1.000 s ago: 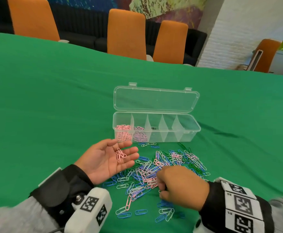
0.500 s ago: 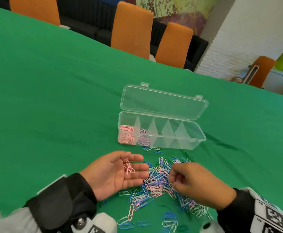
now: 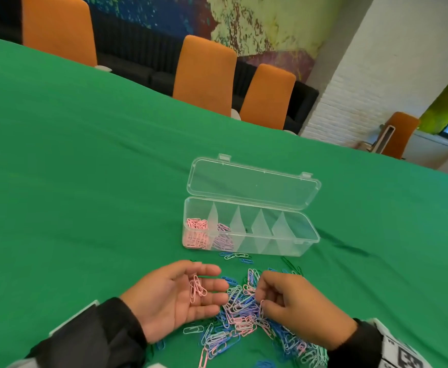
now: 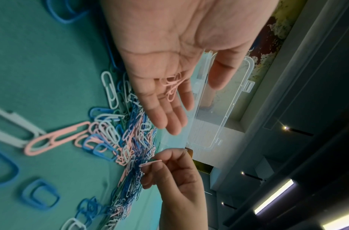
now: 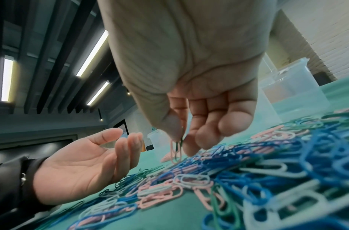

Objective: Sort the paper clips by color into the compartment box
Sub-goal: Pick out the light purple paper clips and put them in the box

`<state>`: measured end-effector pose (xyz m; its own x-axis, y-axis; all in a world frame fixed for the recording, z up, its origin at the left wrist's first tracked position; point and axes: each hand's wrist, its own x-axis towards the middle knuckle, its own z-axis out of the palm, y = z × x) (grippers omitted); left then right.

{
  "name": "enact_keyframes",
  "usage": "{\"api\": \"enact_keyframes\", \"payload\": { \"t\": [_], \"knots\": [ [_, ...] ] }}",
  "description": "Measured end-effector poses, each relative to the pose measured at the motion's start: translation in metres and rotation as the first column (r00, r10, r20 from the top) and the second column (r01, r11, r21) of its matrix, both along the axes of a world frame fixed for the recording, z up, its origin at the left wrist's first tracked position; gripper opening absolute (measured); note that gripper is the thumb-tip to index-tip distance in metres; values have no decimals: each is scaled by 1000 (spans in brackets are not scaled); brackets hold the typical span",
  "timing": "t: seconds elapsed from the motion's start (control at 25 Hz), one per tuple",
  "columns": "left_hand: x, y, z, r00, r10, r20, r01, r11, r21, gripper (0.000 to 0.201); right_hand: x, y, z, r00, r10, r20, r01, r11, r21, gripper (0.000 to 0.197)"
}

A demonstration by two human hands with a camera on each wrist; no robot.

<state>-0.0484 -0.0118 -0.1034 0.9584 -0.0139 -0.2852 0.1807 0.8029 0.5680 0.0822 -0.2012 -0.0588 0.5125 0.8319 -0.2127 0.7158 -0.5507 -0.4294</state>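
Left hand: we see the left hand [image 3: 176,296] palm up, fingers spread flat, just left of the pile; a few pink clips [image 3: 197,288] lie loose across its fingers [image 4: 170,112].
Right hand: we log the right hand [image 3: 294,306] curled over the pile, thumb and forefinger pinching a pink paper clip [image 5: 175,151]; a dark green clip hangs with it in the right wrist view, and we cannot tell whether it is pinched too.
Pile: the mixed paper clips [image 3: 246,318], blue, pink, white, green and lilac, lie heaped on the cloth between and under the two hands.
Compartment box: the clear compartment box [image 3: 292,241] sits just beyond the pile, lid [image 3: 253,185] standing open at the back; we count pink clips in its leftmost cell, lilac ones in the next.
In the way: stray clips [image 3: 235,255] lie against the box's near wall.
Surroundings: green tablecloth [image 3: 71,181]; orange chairs [image 3: 204,75] along the far edge; white brick wall [image 3: 355,96] beyond.
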Motion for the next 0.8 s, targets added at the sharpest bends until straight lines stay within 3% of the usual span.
{"api": "enact_keyframes", "payload": {
  "t": [0.28, 0.44, 0.64, 0.72, 0.8],
  "knots": [
    [1, -3, 2, 999, -9, -31, 9, 1000, 15, 35, -2, 2, 14, 997, -57, 58, 49, 990, 129, 18],
    [4, -5, 2, 996, -33, -85, 34, 999, 14, 38, -18, 29, 35, 997, 27, 67, -45, 957, 285, 20],
    [2, 6, 11, 994, 16, -110, -20, 999, -41, 29, -24, 44, 43, 985, 34, 169, -85, 949, 303, 10],
    [0, 16, 12, 998, 14, -61, -18, 998, -68, 22, -31, 37, 39, 977, 156, 148, -188, 954, 234, 10],
    [-2, 22, 8, 1000, -17, 5, 17, 994, -112, 23, -44, 32, 27, 911, 397, 112, -407, 910, 82, 7]
  ]
}}
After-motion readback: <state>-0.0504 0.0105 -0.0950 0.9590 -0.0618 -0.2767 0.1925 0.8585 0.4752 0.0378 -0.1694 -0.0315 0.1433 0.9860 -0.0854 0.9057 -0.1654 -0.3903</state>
